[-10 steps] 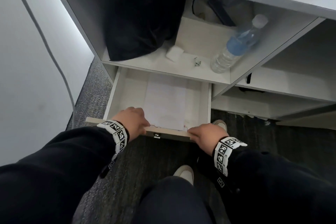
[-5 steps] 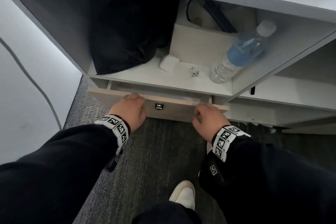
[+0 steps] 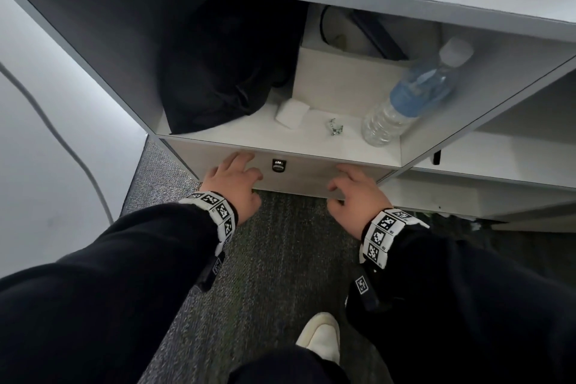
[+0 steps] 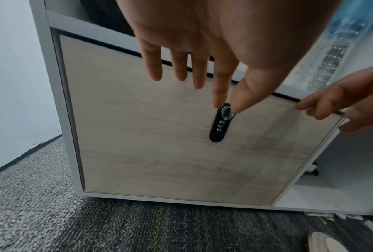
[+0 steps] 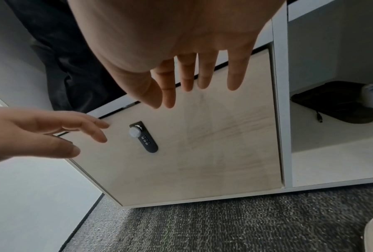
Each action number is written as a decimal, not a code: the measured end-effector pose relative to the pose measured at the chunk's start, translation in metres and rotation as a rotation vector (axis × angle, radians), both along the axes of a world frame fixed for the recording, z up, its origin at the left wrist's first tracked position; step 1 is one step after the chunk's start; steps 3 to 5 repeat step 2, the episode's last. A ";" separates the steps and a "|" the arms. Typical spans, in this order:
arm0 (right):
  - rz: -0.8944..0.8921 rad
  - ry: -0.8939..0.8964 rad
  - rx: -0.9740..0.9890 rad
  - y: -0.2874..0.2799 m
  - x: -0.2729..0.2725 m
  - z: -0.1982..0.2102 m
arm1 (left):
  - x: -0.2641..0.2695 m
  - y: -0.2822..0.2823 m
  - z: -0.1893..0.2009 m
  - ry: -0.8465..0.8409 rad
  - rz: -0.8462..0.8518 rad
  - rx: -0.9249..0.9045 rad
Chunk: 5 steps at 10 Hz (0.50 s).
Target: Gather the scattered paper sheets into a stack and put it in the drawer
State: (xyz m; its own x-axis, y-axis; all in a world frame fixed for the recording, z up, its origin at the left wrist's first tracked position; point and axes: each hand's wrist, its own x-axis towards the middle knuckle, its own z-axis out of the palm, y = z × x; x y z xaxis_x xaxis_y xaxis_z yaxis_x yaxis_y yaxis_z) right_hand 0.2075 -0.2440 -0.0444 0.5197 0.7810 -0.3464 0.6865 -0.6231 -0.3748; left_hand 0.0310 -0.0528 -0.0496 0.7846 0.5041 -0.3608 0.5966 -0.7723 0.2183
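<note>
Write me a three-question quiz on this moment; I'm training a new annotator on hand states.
1. True or false: the drawer is pushed shut.
2. What does the left hand hold? A) paper B) the combination lock C) nothing
3. Which object stands at the right end of the shelf above the drawer?

Key:
1. True; its front sits flush with the cabinet.
2. C; like the right hand, its fingers are spread, gripping nothing.
3. The water bottle.
</note>
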 end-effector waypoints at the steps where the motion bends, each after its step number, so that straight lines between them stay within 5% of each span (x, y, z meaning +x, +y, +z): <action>1: 0.020 -0.005 0.061 -0.009 0.001 0.018 | 0.003 -0.006 0.017 -0.020 0.033 -0.049; 5: 0.001 -0.001 0.121 -0.019 -0.002 0.043 | 0.003 -0.015 0.039 -0.025 0.004 -0.059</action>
